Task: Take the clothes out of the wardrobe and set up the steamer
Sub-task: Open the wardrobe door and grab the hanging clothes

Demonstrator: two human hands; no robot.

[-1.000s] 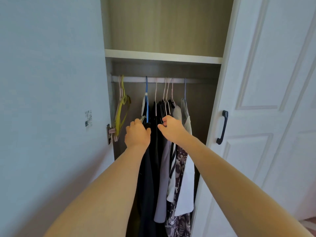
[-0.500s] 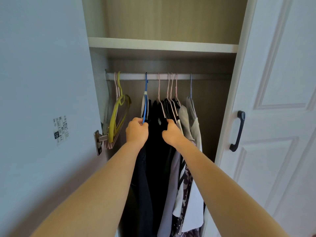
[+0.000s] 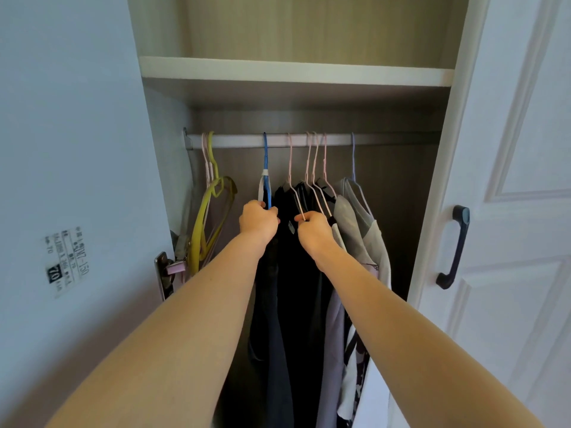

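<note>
Everything is placed here relative to the white metal hanging rail [image 3: 309, 139] under the wooden shelf [image 3: 293, 71] of the open wardrobe.

At the left end of the rail, some empty yellow and pink plastic hangers [image 3: 210, 193] are hung, with no garment on them. A little to the right of them, a blue wire hanger [image 3: 265, 168] is hooked on the rail, and a dark navy garment [image 3: 272, 335] falls from it. The left hand [image 3: 259, 220] is held just below this hook; its fingers are curled and closed around the lower part of the blue hanger.

Further right along the rail, several pink wire hangers [image 3: 312, 168] are hooked close together, carrying black clothes [image 3: 306, 288]. The right hand [image 3: 315, 231] is pinching the sloping wire of one pink hanger, with the fingers pressed together on it. Near the right end of the rail, a pale grey sheer blouse [image 3: 361, 230] hangs on a lilac hanger [image 3: 353, 159], and a patterned black and white garment is seen lower down.

All clothes are still on the rail, so the task seems to be at its beginning. To do this step well, each hook should probably be lifted straight up until it is free of the rail, and only then drawn out. The pink hooks are crowded, so the neighbour may be caught; one hanger should be separated first. The steamer is not seen.
</note>
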